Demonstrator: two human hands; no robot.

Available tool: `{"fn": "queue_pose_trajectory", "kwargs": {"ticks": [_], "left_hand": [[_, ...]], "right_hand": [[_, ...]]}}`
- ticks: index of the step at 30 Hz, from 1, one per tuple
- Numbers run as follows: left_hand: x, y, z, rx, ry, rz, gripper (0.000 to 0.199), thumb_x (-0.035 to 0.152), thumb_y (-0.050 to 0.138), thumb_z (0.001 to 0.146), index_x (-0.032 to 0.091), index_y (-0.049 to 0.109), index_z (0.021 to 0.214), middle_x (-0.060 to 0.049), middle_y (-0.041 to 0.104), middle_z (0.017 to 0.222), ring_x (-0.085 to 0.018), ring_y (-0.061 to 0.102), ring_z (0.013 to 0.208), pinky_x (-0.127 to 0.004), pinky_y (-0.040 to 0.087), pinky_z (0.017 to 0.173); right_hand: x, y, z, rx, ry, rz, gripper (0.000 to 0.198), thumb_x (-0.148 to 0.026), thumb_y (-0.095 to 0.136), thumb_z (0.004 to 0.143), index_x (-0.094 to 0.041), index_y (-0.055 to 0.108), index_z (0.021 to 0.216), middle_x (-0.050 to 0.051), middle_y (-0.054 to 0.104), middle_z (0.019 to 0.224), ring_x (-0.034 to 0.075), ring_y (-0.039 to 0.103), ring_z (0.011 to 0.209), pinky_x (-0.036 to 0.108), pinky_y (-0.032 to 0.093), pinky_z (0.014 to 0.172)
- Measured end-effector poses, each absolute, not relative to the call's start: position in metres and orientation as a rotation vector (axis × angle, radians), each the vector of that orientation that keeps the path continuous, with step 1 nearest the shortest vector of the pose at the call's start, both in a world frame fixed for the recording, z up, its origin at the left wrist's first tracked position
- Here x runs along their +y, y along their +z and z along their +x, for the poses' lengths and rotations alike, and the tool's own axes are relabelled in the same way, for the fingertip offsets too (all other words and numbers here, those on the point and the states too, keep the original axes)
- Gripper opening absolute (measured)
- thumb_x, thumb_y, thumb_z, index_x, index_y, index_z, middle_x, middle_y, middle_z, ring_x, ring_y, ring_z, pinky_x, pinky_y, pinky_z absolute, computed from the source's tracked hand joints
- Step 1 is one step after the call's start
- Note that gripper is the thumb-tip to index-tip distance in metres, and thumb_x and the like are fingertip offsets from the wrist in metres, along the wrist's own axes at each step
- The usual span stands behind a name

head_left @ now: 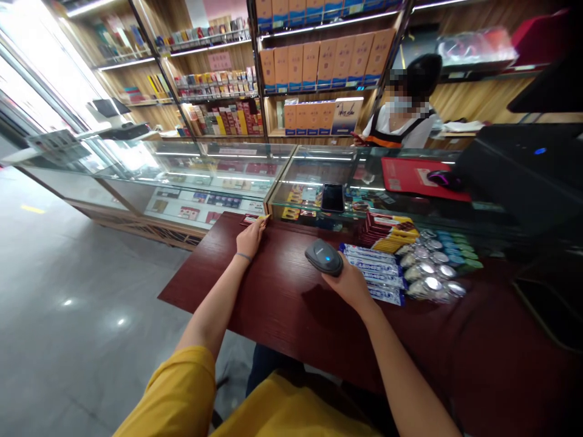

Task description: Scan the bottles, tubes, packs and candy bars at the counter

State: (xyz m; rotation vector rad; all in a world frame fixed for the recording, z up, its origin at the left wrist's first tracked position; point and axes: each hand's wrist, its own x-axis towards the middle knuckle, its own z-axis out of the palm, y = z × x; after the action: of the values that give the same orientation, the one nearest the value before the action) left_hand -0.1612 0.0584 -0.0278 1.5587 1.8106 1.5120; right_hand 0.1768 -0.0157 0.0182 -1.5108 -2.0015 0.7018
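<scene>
My right hand (350, 282) is wrapped round the handle of a dark grey barcode scanner (324, 257), whose small blue light is lit. The scanner is above the dark red wooden tabletop (282, 291). Farther left, my left hand (250, 240) rests near the table's far edge, its fingers closed on a small red-and-yellow packet (249, 220); the hand partly hides it. To the right of the scanner lies a row of blue-and-white stick packs (376, 273). Behind them is a stack of red-and-yellow packets (387, 230). Silver-topped items (430, 270) stand in rows beside these.
Blue and green items (460, 249) line the right side. A glass display counter (218, 164) borders the table, with a phone (333, 198) and a mouse (441, 177) on a red mat (401, 176). A person (405, 109) is behind it. Another phone-like device (551, 312) lies right.
</scene>
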Motion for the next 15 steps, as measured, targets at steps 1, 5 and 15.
{"fn": "queue_pose_trajectory", "kwargs": {"ticks": [1,5,15], "left_hand": [[0.056,-0.024,-0.153,1.838,1.610,1.394,0.026,0.041,0.071,0.089,0.026,0.071,0.110,-0.011,0.074,0.114,-0.029,0.065,0.119,-0.035,0.047,0.101],[0.052,-0.017,-0.102,1.726,1.915,0.659,0.029,0.045,0.051,0.100,0.022,0.067,0.102,-0.008,0.072,0.105,-0.022,0.068,0.106,-0.031,0.052,0.089],[0.027,-0.035,-0.026,0.785,1.845,0.100,0.015,0.039,0.053,0.102,0.024,0.054,0.100,-0.007,0.066,0.125,-0.019,0.070,0.110,-0.045,0.053,0.104]], "right_hand": [[-0.015,0.018,0.178,-1.993,0.693,-1.513,0.045,-0.036,0.066,0.080,-0.025,0.058,0.122,0.007,0.078,0.096,0.034,0.074,0.096,0.036,0.051,0.073],[-0.012,0.014,0.183,-1.951,0.667,-1.514,0.047,-0.039,0.066,0.079,-0.025,0.057,0.123,0.008,0.078,0.099,0.034,0.074,0.097,0.036,0.051,0.073],[-0.020,0.019,0.196,-2.016,0.581,-1.571,0.048,-0.038,0.066,0.082,-0.026,0.055,0.127,0.005,0.078,0.095,0.032,0.075,0.085,0.033,0.046,0.065]]}}
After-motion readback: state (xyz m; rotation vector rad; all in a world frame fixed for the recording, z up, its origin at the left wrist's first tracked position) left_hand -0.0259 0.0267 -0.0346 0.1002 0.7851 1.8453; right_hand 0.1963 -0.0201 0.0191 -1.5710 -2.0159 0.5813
